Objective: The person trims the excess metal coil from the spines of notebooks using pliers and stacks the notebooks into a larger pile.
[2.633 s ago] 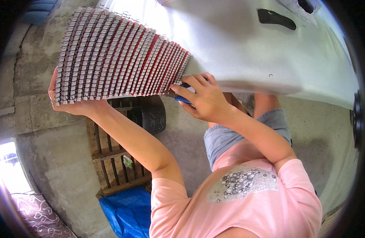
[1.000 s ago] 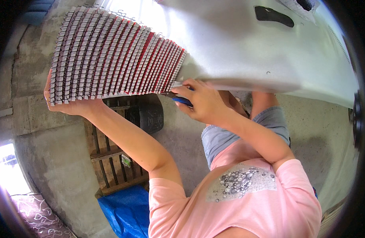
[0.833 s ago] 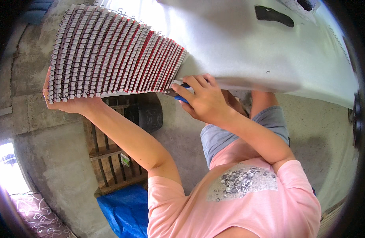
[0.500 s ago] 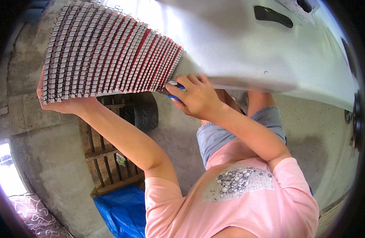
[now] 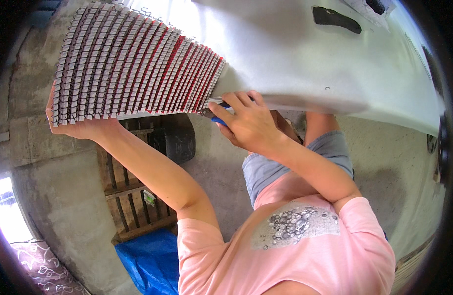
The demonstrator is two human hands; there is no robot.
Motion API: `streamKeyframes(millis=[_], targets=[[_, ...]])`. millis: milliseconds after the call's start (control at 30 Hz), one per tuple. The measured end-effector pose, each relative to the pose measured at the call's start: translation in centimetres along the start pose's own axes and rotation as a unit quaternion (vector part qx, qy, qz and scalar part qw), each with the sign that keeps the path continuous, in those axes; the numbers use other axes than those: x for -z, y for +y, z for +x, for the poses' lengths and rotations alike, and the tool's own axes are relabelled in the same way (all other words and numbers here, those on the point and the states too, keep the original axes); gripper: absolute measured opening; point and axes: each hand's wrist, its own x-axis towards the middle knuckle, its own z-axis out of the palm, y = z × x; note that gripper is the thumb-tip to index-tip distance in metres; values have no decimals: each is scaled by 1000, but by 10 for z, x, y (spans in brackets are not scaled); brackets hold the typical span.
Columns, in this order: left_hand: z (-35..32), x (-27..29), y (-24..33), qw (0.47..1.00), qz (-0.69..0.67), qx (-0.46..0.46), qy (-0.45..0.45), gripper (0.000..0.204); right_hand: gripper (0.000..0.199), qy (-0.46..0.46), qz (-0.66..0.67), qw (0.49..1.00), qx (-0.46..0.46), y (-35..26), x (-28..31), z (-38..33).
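Note:
A panel of tight rows [image 5: 133, 69], white tabs with red and dark strips between and thin dark wire hooks along its far edge, slants over the left end of the table. My left hand [image 5: 84, 129] is closed around its near left corner; the fingertips are hidden behind it. At the near right corner, my right hand [image 5: 248, 118] is wrapped round blue-handled pliers [image 5: 218, 120]. Their jaws meet the end of the rows, and I cannot make out what is between them.
A pale sheet covers the table [image 5: 285, 64]. On it lie a dark curved flat piece [image 5: 336, 19] and a tiny hook [image 5: 327, 88]. Below stand a slatted wooden frame [image 5: 125, 189], a black container [image 5: 181, 140] and a blue plastic bag [image 5: 150, 263].
My right hand has shifted slightly to the right with the pliers, and less of the blue handles shows. My left hand keeps its hold on the panel, which has barely moved.

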Motion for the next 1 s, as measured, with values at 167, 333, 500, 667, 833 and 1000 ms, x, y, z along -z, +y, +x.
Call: streamKeyframes(millis=[167,333,500,667,833,1000], targets=[[-1,-1,-1,1000,5,-14,28,50,41,15,-19,999,25,5,-13,-1],[4,4,-3,1000,13,0,-10,53,36,-18,-26,999,24,6,-17,0],[6,5,-5,1000,-9,-8,-11,53,26,-81,50,995,-8,10,-11,13],[2,2,-2,1000,13,4,3,51,19,-294,256,907,-160,19,5,33],[4,1,-3,1000,24,-10,15,49,26,-163,89,978,-93,7,3,10],[0,-4,0,1000,3,12,25,51,40,-49,-67,997,-3,2,0,-7]])
